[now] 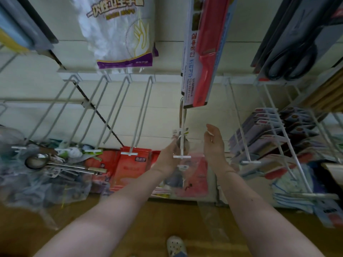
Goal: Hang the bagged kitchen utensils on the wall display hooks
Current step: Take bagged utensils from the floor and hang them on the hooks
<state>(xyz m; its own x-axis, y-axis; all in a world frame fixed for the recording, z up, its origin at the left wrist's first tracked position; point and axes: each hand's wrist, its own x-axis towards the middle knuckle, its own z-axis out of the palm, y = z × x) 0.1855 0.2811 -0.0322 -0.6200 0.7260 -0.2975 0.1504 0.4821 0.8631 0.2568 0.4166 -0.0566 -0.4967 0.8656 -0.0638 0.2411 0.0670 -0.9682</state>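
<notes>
A clear bag with a metal utensil [182,143] hangs at the front of a white wall hook [182,135], its white header card near the hook's tip. My left hand [169,154] pinches the bag's top edge just under the header. Beside it on the right, my right hand [213,141] is raised with loosely curled fingers, and I cannot tell whether it touches the clear plastic. The utensil's steel handle rises behind the hook rod.
Several bare white hooks [138,127] jut from the wall to the left. A heap of bagged ladles and utensils [42,164] lies low left. Red packets [131,164] sit below the hooks. Packaged goods hang on the right racks [274,138] and overhead.
</notes>
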